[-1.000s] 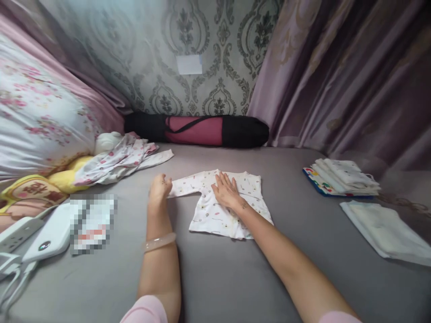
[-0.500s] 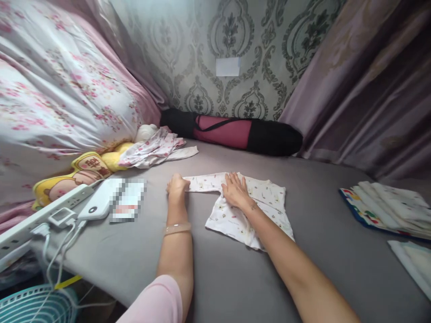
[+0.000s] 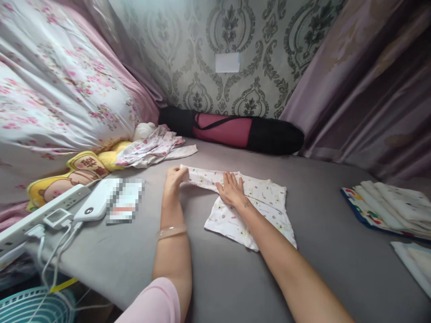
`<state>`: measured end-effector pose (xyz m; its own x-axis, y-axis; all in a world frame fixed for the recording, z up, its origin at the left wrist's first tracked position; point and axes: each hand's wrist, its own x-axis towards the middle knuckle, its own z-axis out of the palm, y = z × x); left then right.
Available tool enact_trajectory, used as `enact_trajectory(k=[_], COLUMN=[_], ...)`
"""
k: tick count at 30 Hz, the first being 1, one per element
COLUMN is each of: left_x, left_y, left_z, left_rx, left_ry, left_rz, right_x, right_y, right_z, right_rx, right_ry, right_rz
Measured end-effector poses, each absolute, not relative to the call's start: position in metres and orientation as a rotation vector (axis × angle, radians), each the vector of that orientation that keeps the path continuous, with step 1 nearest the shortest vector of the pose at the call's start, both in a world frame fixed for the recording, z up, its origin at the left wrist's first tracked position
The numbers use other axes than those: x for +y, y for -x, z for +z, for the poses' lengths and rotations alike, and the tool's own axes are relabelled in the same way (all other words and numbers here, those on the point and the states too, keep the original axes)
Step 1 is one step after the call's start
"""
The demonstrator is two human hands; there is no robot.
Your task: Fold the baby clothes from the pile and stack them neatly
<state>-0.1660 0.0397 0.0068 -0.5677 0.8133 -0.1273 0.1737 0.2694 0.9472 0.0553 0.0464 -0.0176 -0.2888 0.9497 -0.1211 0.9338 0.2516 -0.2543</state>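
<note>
Our left hand (image 3: 175, 174), nearly closed, pinches the cuff (image 3: 185, 173) of the printed baby shirt (image 3: 267, 202), its sleeve (image 3: 204, 177) held just off the grey sheet (image 3: 222, 282). To its right, our right hand (image 3: 232, 189) spreads open, flat on the shirt. We judge this sleeve-handling; the next move calls for steady pressure there.

Premises: a home, to all appearances a bedroom.
Sleeping surface: what I take for a bed (image 3: 229, 278), grey-covered, filling the floor before me.
Wall: damask-patterned wallpaper (image 3: 188, 54), papered as in a private room.
Drapery: heavy mauve curtain (image 3: 357, 98) at right; floral fabric (image 3: 63, 94) bulging at left.
Soft goods: yellow cartoon cushion (image 3: 67, 181) by the fabric.
Clothing: small printed top (image 3: 267, 197), folded cloths (image 3: 397, 204).
Power: household socket strip (image 3: 67, 196).
</note>
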Motion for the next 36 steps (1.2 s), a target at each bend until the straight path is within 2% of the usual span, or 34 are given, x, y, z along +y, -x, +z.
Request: enact_trajectory(k=[5, 11, 16, 22, 25, 32, 36], left_x=[0.041, 0.045, 0.045, 0.041, 0.037, 0.031, 0.045], left_y=[0.149, 0.127, 0.092, 0.033, 0.005, -0.016, 0.018], left_z=[0.026, 0.041, 0.054, 0.052, 0.041, 0.026, 0.019], left_rx=[1.498, 1.227, 1.138, 1.023, 1.080, 0.937, 1.130], left_ry=[-0.604, -0.639, -0.723, -0.919, -1.020, -1.318, -1.212], left_rz=[1.500, 1.476, 1.451, 1.385, 1.376, 1.162, 1.256], right_x=[0.049, 0.052, 0.052, 0.038, 0.026, 0.020, 0.022], right_y=[-0.054, -0.058, -0.084, -0.130, -0.149, -0.171, -0.174], right_z=[-0.016, -0.008, 0.012, 0.026, 0.026, 0.017, 0.010], right_rx=[-2.441, -2.420, -1.989, -1.150, -0.934, -0.835, -0.840], right_ry=[1.852, 1.783, 1.696, 1.517, 1.421, 1.343, 1.411], right_rz=[0.493, 0.611, 0.704, 1.425, 1.620, 1.639, 1.523])
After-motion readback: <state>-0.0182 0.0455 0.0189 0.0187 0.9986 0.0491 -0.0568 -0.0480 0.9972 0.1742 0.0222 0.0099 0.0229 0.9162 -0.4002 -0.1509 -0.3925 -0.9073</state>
